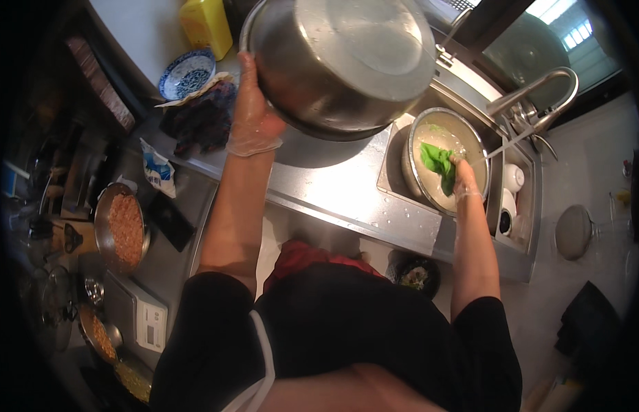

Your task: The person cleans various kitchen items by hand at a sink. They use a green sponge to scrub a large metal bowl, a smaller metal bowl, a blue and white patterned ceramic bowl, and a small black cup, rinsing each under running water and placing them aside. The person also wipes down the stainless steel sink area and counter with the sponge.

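Note:
A large stainless steel pot (345,56) is held up, tipped so that its base faces me and its opening is hidden. My left hand (252,105), in a clear plastic glove, grips it at the left rim. In the sink (394,177) stands a metal bowl (414,177) of cloudy water. Green leaves (437,160) are gathered in my right hand (464,177), gloved too, inside the bowl. From the curved faucet (561,110) a thin stream of water runs down towards the bowl's right rim.
White cups (513,177) lie in the right basin. Left of the pot are a blue-patterned bowl (188,74), a yellow container (208,28) and a dark cloth-like heap (203,116). A pan of minced food (126,229), a phone-like black slab (171,220) and a scale (150,322) occupy the left counter.

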